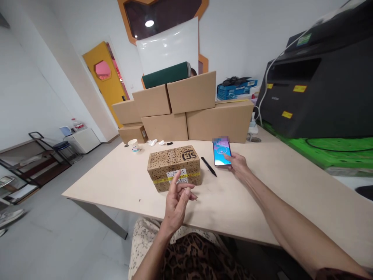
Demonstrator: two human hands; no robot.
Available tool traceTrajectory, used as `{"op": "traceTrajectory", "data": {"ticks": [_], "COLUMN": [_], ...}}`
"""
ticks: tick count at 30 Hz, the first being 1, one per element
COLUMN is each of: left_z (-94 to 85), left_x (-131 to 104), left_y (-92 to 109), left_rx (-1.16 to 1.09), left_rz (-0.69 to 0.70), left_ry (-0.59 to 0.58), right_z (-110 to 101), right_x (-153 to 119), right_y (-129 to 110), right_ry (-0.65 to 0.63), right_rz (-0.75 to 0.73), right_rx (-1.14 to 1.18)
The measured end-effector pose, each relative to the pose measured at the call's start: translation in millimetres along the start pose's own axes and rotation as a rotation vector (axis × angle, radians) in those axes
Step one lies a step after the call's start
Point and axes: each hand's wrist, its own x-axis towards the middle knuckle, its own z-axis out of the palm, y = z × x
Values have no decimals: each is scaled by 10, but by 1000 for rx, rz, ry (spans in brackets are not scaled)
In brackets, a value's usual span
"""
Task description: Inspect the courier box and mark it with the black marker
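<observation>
My right hand (pixel 237 164) grips a smartphone (pixel 221 152) by its lower right corner, thumb on the front. The phone's lit screen shows blue and purple, and it is at or just above the table. My left hand (pixel 178 200) is raised in front of a speckled cardboard box (pixel 175 163), fingers apart, holding nothing. That box bears yellow tape and a white label, partly hidden by my left fingers. Between the box and the phone lies a black pen (pixel 209 166) on the pale table (pixel 116 186).
Plain cardboard boxes (pixel 192 93) are stacked along the table's back, topped by a green box (pixel 166 75). A paper cup (pixel 134 145) and crumpled tissues (pixel 152 142) sit at back left. A large black printer (pixel 314 85) stands to the right.
</observation>
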Motion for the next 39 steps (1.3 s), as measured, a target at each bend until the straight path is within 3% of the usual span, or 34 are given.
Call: {"op": "traceTrajectory", "data": {"ticks": [5,9,25,32,39], "left_z": [16,15,0,-1,-27], "left_x": [-13,-14,-16,-9,-4], "left_y": [12,5,14,10,8], "left_rx": [8,21,24,19,35], "left_rz": [-1,-3,3,3,36], "left_ry": [7,-1,-6,-11,-1], "right_z": [23,51,11,-27,-85], "right_x": [-39,-51,45,94,91], "right_y": [-91,-67,75,54,25], "right_ry": [-61,-74,-6,1,-22], "right_rz": [-126,-140,88,115,82], "right_rx": [47,63,-72,-219,-528]}}
